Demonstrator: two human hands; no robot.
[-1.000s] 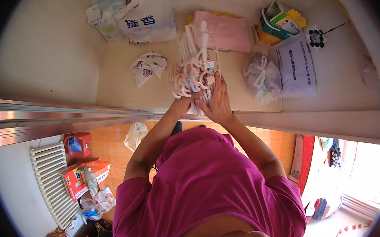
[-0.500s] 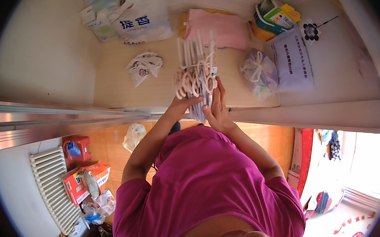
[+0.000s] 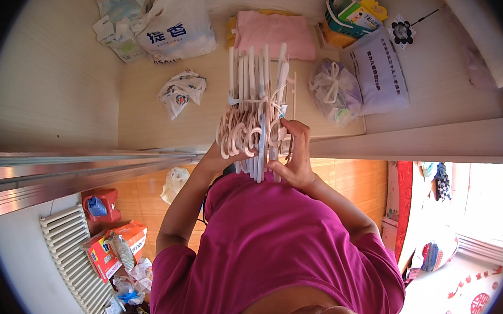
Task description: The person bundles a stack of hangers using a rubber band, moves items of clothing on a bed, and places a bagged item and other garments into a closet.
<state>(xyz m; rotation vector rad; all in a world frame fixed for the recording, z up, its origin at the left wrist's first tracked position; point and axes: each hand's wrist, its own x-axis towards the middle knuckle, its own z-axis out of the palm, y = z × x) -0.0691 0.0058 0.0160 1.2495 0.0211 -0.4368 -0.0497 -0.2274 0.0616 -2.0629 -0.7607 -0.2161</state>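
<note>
Many pale-pink and white plastic clothes hangers [image 3: 253, 120], bundled, held at the front edge of a pale wood-grain shelf [image 3: 143, 115].
The left hand [image 3: 228, 160], fingers partly hidden, grasps their left side; the right hand [image 3: 298, 158] has fingers gripping the right. Beyond lie a folded pink cloth [image 3: 275, 34], a crumpled white plastic bag [image 3: 182, 93] and a knotted translucent bag [image 3: 337, 95].

Crumpled white bag [image 3: 183, 93] on shelf [image 3: 150, 126]

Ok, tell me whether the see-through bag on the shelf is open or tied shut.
Tied shut: the bag is gathered under a white knot with loops.
</note>
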